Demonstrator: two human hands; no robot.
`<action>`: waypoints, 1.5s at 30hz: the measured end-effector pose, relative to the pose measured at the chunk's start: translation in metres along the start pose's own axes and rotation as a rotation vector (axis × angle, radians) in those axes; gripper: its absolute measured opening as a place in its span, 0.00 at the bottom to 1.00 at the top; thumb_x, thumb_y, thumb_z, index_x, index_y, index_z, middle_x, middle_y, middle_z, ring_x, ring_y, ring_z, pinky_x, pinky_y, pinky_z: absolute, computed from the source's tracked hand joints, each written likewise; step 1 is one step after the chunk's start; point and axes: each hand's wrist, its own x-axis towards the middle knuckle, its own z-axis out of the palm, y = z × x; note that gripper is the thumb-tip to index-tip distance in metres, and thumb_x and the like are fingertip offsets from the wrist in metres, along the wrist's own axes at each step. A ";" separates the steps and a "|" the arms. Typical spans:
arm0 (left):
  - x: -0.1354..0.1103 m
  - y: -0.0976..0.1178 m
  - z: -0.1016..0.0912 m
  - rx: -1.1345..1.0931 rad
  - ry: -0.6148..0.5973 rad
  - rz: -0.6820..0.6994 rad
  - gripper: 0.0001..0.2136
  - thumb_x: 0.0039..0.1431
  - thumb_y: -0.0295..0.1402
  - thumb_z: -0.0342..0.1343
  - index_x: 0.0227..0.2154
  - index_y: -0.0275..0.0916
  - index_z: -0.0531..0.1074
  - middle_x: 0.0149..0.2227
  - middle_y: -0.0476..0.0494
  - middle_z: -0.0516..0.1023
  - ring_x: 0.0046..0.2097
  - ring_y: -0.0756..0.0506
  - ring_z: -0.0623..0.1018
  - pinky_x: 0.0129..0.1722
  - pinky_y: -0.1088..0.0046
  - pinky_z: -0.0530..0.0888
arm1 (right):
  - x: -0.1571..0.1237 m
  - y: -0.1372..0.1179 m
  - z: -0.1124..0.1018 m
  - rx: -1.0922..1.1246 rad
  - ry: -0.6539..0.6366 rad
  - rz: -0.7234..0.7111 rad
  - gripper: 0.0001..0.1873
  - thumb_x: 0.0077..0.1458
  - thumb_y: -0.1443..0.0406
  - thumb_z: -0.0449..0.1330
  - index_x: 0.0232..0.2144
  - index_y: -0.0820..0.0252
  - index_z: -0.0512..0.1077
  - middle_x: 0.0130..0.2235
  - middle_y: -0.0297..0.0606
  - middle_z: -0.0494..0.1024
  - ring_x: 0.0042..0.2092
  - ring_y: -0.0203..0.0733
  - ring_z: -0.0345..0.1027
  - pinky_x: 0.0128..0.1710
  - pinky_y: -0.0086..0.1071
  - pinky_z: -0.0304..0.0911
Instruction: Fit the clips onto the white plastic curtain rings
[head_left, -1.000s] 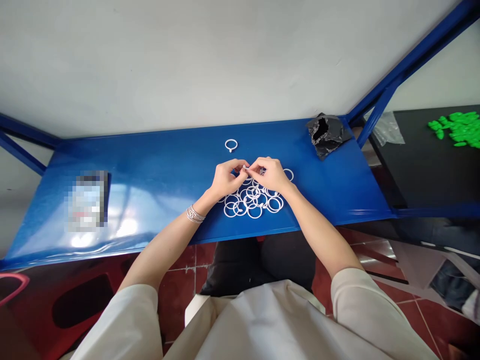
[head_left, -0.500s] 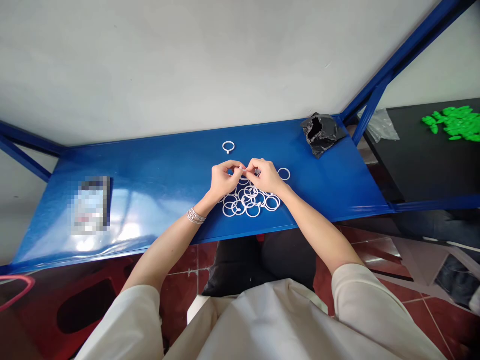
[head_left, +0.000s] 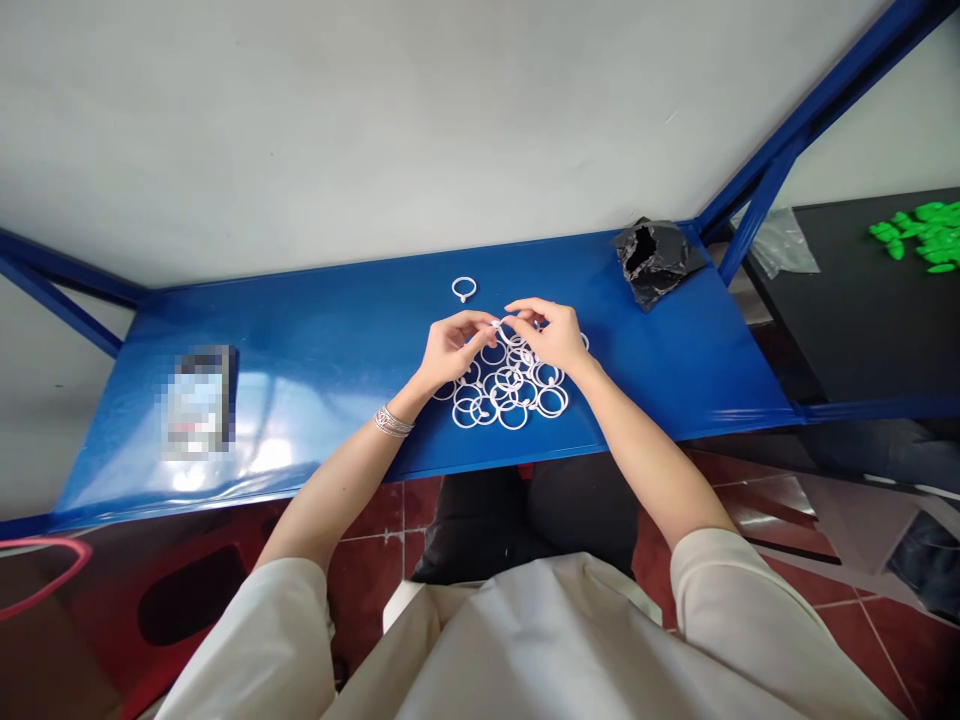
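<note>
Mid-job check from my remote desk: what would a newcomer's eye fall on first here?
A pile of interlinked-looking white plastic rings stands out mid-way along the blue metal shelf, with the left hand and right hand meeting at its far edge. One lone ring lies beyond them. Far right, bright green pieces sit on a black surface, past a crumpled black plastic bag.

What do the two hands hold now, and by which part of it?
The left hand and right hand pinch something small and white between their fingertips, above the pile of white plastic rings. The fingers hide it, so the part cannot be told.
</note>
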 end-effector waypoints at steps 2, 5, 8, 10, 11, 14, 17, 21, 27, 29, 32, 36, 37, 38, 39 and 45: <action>0.000 0.000 0.001 0.011 0.030 0.008 0.16 0.68 0.49 0.70 0.40 0.39 0.85 0.33 0.42 0.87 0.34 0.47 0.87 0.38 0.68 0.85 | 0.001 0.001 -0.002 0.029 0.014 0.021 0.25 0.64 0.41 0.69 0.41 0.56 0.85 0.34 0.40 0.86 0.35 0.46 0.77 0.41 0.42 0.72; -0.002 -0.001 0.002 0.070 0.083 0.021 0.17 0.69 0.50 0.68 0.40 0.39 0.84 0.35 0.42 0.88 0.34 0.47 0.86 0.38 0.69 0.84 | 0.001 0.000 -0.005 0.065 -0.032 0.014 0.29 0.62 0.38 0.69 0.44 0.56 0.85 0.36 0.42 0.87 0.38 0.47 0.78 0.43 0.42 0.74; -0.002 0.000 0.000 0.179 0.114 0.053 0.18 0.72 0.51 0.64 0.40 0.39 0.82 0.37 0.41 0.88 0.36 0.48 0.86 0.39 0.69 0.82 | 0.000 -0.004 -0.007 0.077 -0.098 -0.037 0.32 0.55 0.38 0.75 0.48 0.54 0.86 0.38 0.40 0.85 0.38 0.46 0.76 0.43 0.42 0.74; -0.003 0.002 -0.001 0.268 0.110 0.084 0.18 0.74 0.50 0.62 0.39 0.39 0.82 0.37 0.41 0.88 0.36 0.47 0.85 0.40 0.69 0.81 | -0.001 -0.008 -0.008 0.053 -0.122 -0.049 0.29 0.54 0.42 0.77 0.47 0.54 0.86 0.37 0.39 0.82 0.37 0.45 0.72 0.42 0.42 0.72; -0.003 0.003 -0.002 0.305 0.100 0.096 0.19 0.74 0.50 0.61 0.39 0.39 0.81 0.37 0.41 0.87 0.36 0.47 0.85 0.40 0.68 0.81 | -0.001 -0.010 -0.008 0.037 -0.133 -0.043 0.25 0.55 0.44 0.77 0.45 0.55 0.86 0.37 0.38 0.81 0.37 0.45 0.71 0.41 0.42 0.71; -0.003 0.007 -0.003 0.366 0.058 0.113 0.19 0.75 0.51 0.59 0.38 0.39 0.81 0.36 0.41 0.88 0.36 0.46 0.85 0.40 0.67 0.81 | -0.001 -0.014 -0.008 0.006 -0.159 -0.016 0.16 0.57 0.50 0.74 0.38 0.55 0.83 0.33 0.36 0.77 0.34 0.42 0.66 0.39 0.39 0.67; -0.004 0.009 -0.002 0.381 0.023 0.115 0.19 0.75 0.51 0.59 0.38 0.39 0.81 0.37 0.40 0.88 0.37 0.45 0.86 0.40 0.67 0.81 | -0.002 -0.015 -0.006 -0.001 -0.166 -0.006 0.13 0.56 0.53 0.71 0.32 0.56 0.78 0.32 0.34 0.75 0.32 0.40 0.62 0.37 0.38 0.62; -0.006 0.010 0.000 0.365 -0.006 0.098 0.18 0.74 0.49 0.60 0.38 0.39 0.82 0.37 0.40 0.88 0.37 0.45 0.85 0.40 0.67 0.81 | -0.003 -0.014 -0.003 0.002 -0.174 -0.011 0.12 0.56 0.54 0.67 0.29 0.56 0.76 0.31 0.33 0.73 0.31 0.38 0.60 0.35 0.37 0.60; -0.004 0.006 -0.002 0.260 -0.019 0.050 0.17 0.71 0.49 0.64 0.37 0.39 0.83 0.34 0.41 0.88 0.36 0.46 0.85 0.39 0.67 0.80 | -0.005 -0.011 -0.001 -0.008 -0.168 -0.087 0.10 0.58 0.57 0.66 0.30 0.56 0.78 0.28 0.31 0.68 0.30 0.38 0.60 0.33 0.37 0.60; -0.003 0.005 -0.004 0.250 0.013 0.035 0.17 0.70 0.49 0.65 0.37 0.40 0.84 0.35 0.41 0.88 0.35 0.46 0.85 0.39 0.67 0.81 | -0.004 -0.010 -0.001 -0.017 -0.158 -0.080 0.11 0.60 0.55 0.68 0.36 0.56 0.82 0.31 0.33 0.74 0.32 0.40 0.64 0.36 0.38 0.64; 0.002 0.003 -0.010 0.270 0.117 0.026 0.17 0.69 0.50 0.66 0.37 0.40 0.84 0.35 0.42 0.89 0.35 0.46 0.85 0.40 0.67 0.81 | -0.001 -0.006 -0.004 -0.019 -0.141 -0.046 0.26 0.58 0.50 0.75 0.55 0.53 0.82 0.42 0.39 0.84 0.40 0.46 0.74 0.44 0.43 0.71; 0.011 -0.009 -0.028 0.414 0.330 0.042 0.13 0.68 0.46 0.67 0.37 0.40 0.85 0.34 0.43 0.89 0.35 0.47 0.84 0.40 0.69 0.80 | 0.004 0.005 -0.010 -0.078 0.006 -0.010 0.28 0.62 0.53 0.72 0.61 0.55 0.80 0.48 0.45 0.86 0.46 0.50 0.78 0.48 0.46 0.73; 0.013 -0.014 -0.034 0.469 0.365 0.033 0.12 0.68 0.45 0.67 0.37 0.40 0.85 0.34 0.44 0.89 0.35 0.47 0.84 0.40 0.69 0.79 | 0.005 0.008 -0.012 -0.103 0.049 0.005 0.24 0.64 0.54 0.71 0.59 0.55 0.80 0.48 0.45 0.86 0.45 0.50 0.78 0.48 0.46 0.73; 0.015 -0.019 -0.039 0.517 0.385 0.016 0.12 0.67 0.44 0.67 0.37 0.41 0.85 0.34 0.44 0.89 0.35 0.47 0.84 0.40 0.69 0.79 | 0.005 0.011 -0.014 -0.133 0.083 0.024 0.21 0.64 0.56 0.69 0.56 0.56 0.82 0.46 0.45 0.86 0.45 0.50 0.78 0.48 0.46 0.73; 0.017 -0.024 -0.044 0.556 0.386 -0.004 0.11 0.67 0.43 0.67 0.36 0.41 0.86 0.33 0.44 0.89 0.34 0.46 0.84 0.39 0.69 0.79 | 0.006 0.013 -0.016 -0.166 0.103 0.047 0.17 0.64 0.58 0.69 0.53 0.56 0.83 0.45 0.45 0.86 0.44 0.51 0.78 0.49 0.47 0.73; 0.021 -0.045 -0.059 0.622 0.354 -0.098 0.04 0.60 0.35 0.69 0.34 0.41 0.85 0.32 0.44 0.88 0.31 0.46 0.82 0.35 0.68 0.77 | 0.006 0.015 -0.024 -0.328 0.001 0.149 0.06 0.62 0.67 0.67 0.39 0.56 0.85 0.40 0.43 0.85 0.40 0.50 0.77 0.54 0.54 0.69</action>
